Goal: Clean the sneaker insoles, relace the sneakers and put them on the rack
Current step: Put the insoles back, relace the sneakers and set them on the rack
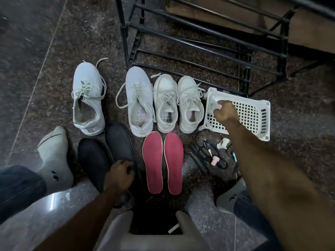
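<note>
Several white sneakers stand on the dark floor: one large sneaker (88, 99) at the left, another large one (140, 102) in the middle, and a smaller pair (165, 104) (191, 104) to its right. Two red insoles (153, 162) (174, 162) lie side by side below them. Two black insoles (93, 161) (120, 144) lie to the left. My left hand (119, 175) grips the near end of the right black insole. My right hand (225, 111) holds the edge of an overturned white plastic basket (253, 115).
A black metal shoe rack (199, 42) stands behind the sneakers. Small items lie beside the red insoles: black cords and keys (208, 153), a pink piece (215, 159). My socked feet (56, 156) flank the scene. A grey stool edge (154, 238) is at the bottom.
</note>
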Available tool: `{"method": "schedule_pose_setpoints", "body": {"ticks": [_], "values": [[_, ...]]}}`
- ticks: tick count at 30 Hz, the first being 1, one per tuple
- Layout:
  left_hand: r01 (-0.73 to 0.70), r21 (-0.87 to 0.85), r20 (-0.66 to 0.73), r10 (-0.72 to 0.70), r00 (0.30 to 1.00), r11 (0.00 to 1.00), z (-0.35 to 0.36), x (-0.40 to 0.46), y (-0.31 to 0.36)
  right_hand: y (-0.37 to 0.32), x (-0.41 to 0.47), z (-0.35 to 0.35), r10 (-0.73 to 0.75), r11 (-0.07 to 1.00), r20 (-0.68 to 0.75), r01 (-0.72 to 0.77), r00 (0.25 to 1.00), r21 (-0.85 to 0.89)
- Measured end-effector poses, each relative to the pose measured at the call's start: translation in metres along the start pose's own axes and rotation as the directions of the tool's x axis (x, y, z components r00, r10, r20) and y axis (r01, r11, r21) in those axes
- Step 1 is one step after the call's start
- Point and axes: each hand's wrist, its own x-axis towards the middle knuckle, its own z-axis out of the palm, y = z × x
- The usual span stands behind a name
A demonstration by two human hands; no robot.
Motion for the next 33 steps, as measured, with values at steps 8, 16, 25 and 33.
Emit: {"method": "schedule_pose_setpoints", "body": {"ticks": [8, 16, 25, 33], "values": [[-0.024, -0.058, -0.075, 0.020, 0.997, 0.998, -0.010, -0.004, 0.018, -0.003, -0.093, 0.065, 0.044, 0.998, -0.195, -0.035, 0.980, 0.050], [-0.057, -0.165, -0.052, 0.049, 0.997, 0.985, -0.008, -0.019, 0.024, 0.010, -0.192, 0.153, 0.140, 0.982, 0.305, -0.093, 0.942, -0.162], [-0.056, -0.166, -0.009, 0.055, 0.998, 0.985, -0.002, -0.028, 0.023, 0.009, -0.183, 0.150, 0.113, 0.960, 0.301, -0.026, 0.947, -0.279], [-0.054, -0.224, 0.031, 0.063, 0.998, 0.973, -0.006, -0.021, 0.038, 0.012, -0.190, 0.141, 0.155, 0.986, 0.249, -0.165, 0.956, 0.019]]}}
